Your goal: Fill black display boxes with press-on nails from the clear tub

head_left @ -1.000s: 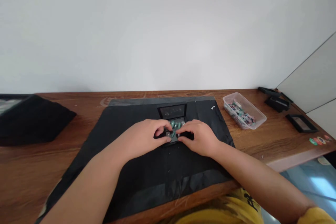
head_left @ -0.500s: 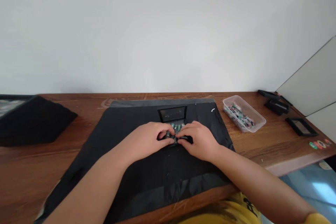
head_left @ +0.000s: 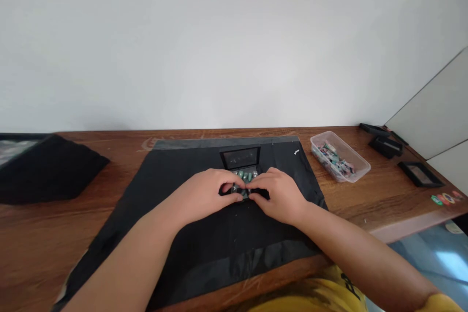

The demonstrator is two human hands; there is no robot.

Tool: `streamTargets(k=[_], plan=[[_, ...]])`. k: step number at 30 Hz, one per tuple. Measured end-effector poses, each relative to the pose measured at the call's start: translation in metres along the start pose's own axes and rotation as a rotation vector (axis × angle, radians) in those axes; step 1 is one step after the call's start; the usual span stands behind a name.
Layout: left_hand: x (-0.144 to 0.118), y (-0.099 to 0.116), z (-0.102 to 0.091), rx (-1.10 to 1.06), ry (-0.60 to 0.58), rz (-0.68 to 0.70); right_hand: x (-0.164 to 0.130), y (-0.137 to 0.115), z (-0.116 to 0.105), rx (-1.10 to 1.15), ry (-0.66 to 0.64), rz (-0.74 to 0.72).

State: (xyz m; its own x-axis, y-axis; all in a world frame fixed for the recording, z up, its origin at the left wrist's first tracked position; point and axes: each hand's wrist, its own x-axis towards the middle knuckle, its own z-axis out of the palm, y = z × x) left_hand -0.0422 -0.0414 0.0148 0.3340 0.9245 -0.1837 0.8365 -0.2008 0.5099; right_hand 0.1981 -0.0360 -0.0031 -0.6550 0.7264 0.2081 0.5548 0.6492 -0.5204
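A small black case [head_left: 240, 158] stands open on a black mat [head_left: 190, 234], its lid raised toward the wall. Green and grey stones [head_left: 245, 176] lie in its tray. My left hand [head_left: 204, 192] rests on the case's left side, thumb and fingers pinched at the stones. My right hand [head_left: 280, 194] covers the case's right side, its fingertips meeting the left hand's over the tray. Whether a stone sits between the fingers is hidden.
A clear plastic tub [head_left: 340, 157] with several colourful stones stands right of the mat. Black frames [head_left: 419, 174] and small coloured pieces [head_left: 444, 199] lie at the far right of the wooden desk [head_left: 365, 204]. A folded black cloth [head_left: 47, 168] sits at the left.
My two hands have drawn closer together over the tray, covering more of the stones. The case has not moved.
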Motion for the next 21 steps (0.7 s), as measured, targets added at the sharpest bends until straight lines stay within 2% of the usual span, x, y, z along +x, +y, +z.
streamTargets(k=[13, 21], plan=[[-0.0014, 0.0104, 0.0001, 0.016, -0.028, -0.032, -0.0017, -0.001, -0.0014, -0.09, -0.011, 0.01], [-0.0006, 0.0055, 0.0017, -0.019, -0.022, -0.008, -0.0032, 0.0007, -0.0008, -0.04, 0.009, 0.008]])
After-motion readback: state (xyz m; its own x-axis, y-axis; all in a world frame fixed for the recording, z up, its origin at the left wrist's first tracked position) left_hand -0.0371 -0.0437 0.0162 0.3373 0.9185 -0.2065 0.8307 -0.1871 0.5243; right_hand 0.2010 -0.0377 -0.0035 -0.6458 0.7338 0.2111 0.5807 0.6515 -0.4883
